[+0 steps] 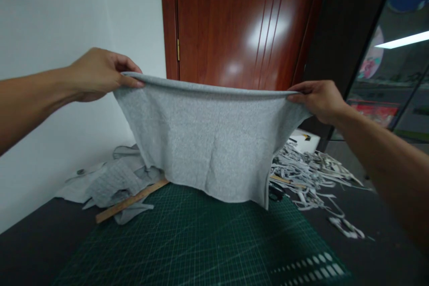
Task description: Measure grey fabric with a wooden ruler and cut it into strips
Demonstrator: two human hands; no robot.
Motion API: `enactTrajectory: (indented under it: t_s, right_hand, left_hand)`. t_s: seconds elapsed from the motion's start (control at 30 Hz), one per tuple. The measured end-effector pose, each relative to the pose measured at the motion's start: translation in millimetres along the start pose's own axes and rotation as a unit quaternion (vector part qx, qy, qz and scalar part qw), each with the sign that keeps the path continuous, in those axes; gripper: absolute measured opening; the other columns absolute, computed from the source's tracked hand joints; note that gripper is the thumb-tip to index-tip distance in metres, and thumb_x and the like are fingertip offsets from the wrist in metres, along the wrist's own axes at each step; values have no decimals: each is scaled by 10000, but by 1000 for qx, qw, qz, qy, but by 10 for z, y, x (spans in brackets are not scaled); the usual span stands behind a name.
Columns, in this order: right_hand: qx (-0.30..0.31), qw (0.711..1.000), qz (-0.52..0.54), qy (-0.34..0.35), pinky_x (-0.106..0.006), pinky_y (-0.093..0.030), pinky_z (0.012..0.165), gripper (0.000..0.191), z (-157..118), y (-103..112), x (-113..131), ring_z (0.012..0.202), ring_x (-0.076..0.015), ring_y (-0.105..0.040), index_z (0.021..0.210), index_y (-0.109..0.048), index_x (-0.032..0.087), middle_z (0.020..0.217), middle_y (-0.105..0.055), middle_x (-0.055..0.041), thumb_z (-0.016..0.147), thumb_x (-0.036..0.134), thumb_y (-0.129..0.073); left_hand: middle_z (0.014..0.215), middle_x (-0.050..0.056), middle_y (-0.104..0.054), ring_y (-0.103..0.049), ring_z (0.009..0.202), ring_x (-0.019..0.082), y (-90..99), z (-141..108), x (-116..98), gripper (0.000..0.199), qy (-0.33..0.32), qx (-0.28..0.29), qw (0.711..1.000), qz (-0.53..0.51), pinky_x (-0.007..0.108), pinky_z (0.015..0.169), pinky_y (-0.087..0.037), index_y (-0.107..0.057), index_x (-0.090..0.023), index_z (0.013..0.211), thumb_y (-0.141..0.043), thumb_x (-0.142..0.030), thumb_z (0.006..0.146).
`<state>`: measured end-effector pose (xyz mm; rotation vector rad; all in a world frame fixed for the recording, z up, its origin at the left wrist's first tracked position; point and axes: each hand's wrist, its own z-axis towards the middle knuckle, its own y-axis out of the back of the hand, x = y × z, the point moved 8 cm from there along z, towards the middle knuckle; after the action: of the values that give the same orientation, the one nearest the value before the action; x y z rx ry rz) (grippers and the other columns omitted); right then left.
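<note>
A piece of light grey fabric (214, 143) hangs stretched between my two hands, its top edge folded over and pulled nearly straight. My left hand (100, 73) pinches the upper left corner between thumb and fingers. At the upper right corner, my right hand (320, 98) grips the same edge. The cloth's lower edge hangs down over the far part of a green cutting mat (201, 237) with grid lines; whether it touches the mat I cannot tell.
Left of the mat, a wooden ruler (134, 201) lies by crumpled grey fabric pieces (114, 181). A heap of cut fabric strips (301, 172) lies at the right, with a dark object (276, 192), partly hidden, beside it. A reddish-brown door (234, 22) stands behind.
</note>
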<state>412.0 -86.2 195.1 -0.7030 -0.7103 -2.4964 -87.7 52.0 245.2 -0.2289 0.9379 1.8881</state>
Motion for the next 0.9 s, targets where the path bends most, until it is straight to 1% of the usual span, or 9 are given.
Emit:
enactTrajectory:
  t_s: [0.1,0.2,0.37,0.47,0.6,0.67,0.73,0.83,0.9]
  right_hand:
    - [-32,999,10,-8,-295,-394,591,488,86,218,206,619,-62,-539,1281,-692,-42,1079,-763,-201,958,321,-732]
    - [-75,997,8,-7,-319,-423,593,506,99,491,393,720,-110,-660,1339,-664,-6,1200,-749,-240,955,317,-727]
    - [-131,989,-7,62,-343,-421,536,454,58,845,714,937,-249,-754,1186,-762,101,1213,-769,-199,931,460,-652]
    - [-146,987,-37,51,-322,-373,507,543,36,902,818,973,-257,-751,1159,-767,82,1205,-769,-193,945,540,-568]
    - [-104,985,-135,0,-325,-347,544,643,24,759,768,856,-191,-701,1145,-754,-9,1056,-780,-176,880,573,-687]
    - [-40,984,-174,-12,-327,-372,575,599,23,568,605,735,-144,-634,1090,-779,-14,863,-760,-101,850,535,-766]
    - [43,982,-182,-22,-313,-378,578,435,6,298,348,621,-115,-562,969,-808,4,668,-687,-29,854,423,-811]
    - [93,981,-170,-28,-278,-360,550,171,-5,-62,-37,538,-111,-526,777,-813,71,543,-627,15,811,235,-846]
    - [77,984,-161,-31,-272,-335,527,137,34,-202,-205,511,-119,-499,687,-786,101,495,-583,26,793,177,-829]
  left_hand:
    - [797,-71,-656,-688,1116,235,158,56,-156,271,20,-11,998,-64,565,1087,-391,-664,-50,1081,-756,-93,830]
    - [917,-33,-727,-721,1111,236,419,93,-256,460,28,-14,994,-107,634,1121,-369,-648,-50,1236,-732,51,794]
    - [1058,-51,-751,-694,1191,305,897,248,-312,643,-36,15,995,-90,710,1130,-289,-629,-165,1403,-780,-33,792]
    - [1062,-12,-769,-690,1189,370,957,233,-242,621,2,37,997,-64,727,1088,-351,-670,-150,1340,-834,-90,744]
    - [928,-3,-773,-721,1091,331,575,-116,-68,398,110,112,987,-13,589,1057,-448,-720,-85,1161,-804,-147,777]
    - [851,-41,-740,-721,1001,237,213,-382,31,287,133,189,973,3,443,999,-486,-710,-79,1099,-741,-218,850]
    - [770,-45,-724,-667,804,156,-120,-588,137,265,122,223,967,14,291,818,-501,-692,-85,946,-789,-275,789]
    - [650,-69,-620,-531,687,109,-515,-672,317,230,81,211,974,19,208,639,-382,-637,-130,745,-808,-283,725]
    - [622,-74,-570,-497,673,115,-674,-585,433,250,71,184,980,15,222,629,-362,-596,-158,684,-812,-282,699]
